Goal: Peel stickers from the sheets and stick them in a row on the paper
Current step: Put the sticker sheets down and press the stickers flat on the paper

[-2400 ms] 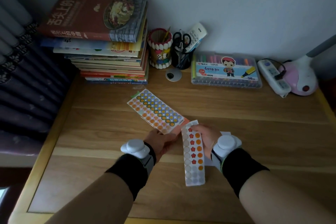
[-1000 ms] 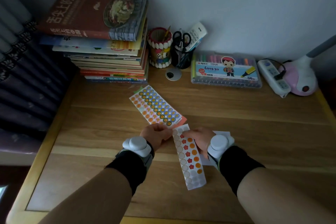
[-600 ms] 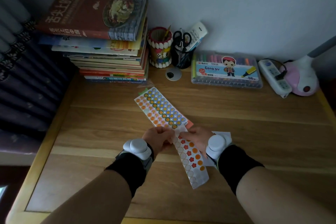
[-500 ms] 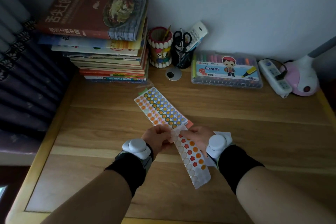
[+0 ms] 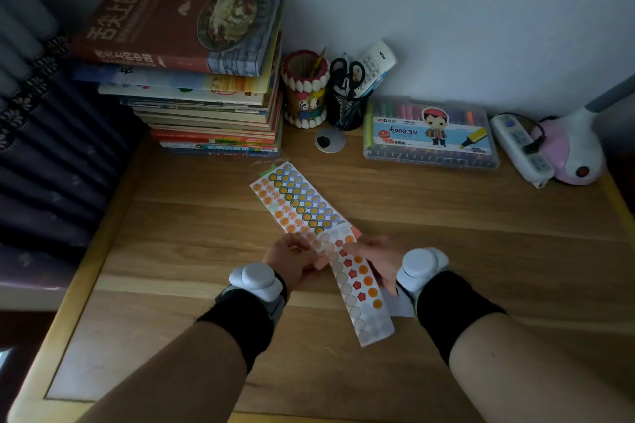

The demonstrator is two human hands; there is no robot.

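Observation:
A wide sticker sheet (image 5: 295, 201) with rows of round orange and blue-rimmed stickers slants up and left over the desk; my left hand (image 5: 292, 259) pinches its near end. A narrow sheet (image 5: 357, 288) with red stars, orange dots and several bare spots slants down and right, held at its top by my right hand (image 5: 376, 259). The two sheets overlap between my fingertips. A white paper (image 5: 400, 307) lies flat under my right wrist, mostly hidden.
A tall stack of books (image 5: 202, 79) stands at the back left. Behind the sheets are a toothed pen cup (image 5: 304, 93), a mesh holder with scissors (image 5: 347, 96), a marker box (image 5: 431, 134), a power strip (image 5: 522, 148) and a pink lamp base (image 5: 570, 151).
The wide sheet swung right and nearer to me. The narrow sheet tilted from nearly vertical to slanting right, and its top now overlaps the wide sheet. My hands came closer together.

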